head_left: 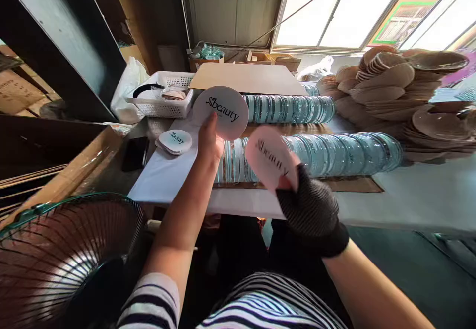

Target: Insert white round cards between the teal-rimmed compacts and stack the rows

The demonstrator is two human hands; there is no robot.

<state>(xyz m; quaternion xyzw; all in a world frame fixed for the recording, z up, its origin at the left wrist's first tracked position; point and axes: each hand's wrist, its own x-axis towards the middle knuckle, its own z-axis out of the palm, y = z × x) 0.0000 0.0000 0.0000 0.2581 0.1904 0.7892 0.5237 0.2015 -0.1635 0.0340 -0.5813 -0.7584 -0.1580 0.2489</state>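
Near the centre of the frame, my left hand [210, 143] grips a round white card [232, 104] printed "beauty", my thumb on its face and the other fingers hidden behind it. Just right of and below it, my right hand [312, 204], in a dark fingerless glove, has its fingers closed on the lower right edge of a pinkish disc [268, 153] with similar, blurred lettering. I hold both above the tabletop [420, 197], in front of a row of clear round pieces [342, 155]; a second row [293, 109] lies behind. Left of centre sits a small stack of printed cards [174, 142], below a white basket [161, 109]. Brown rounded pieces [386, 83] pile up at upper right; a fan [70, 264] fills the lower left.
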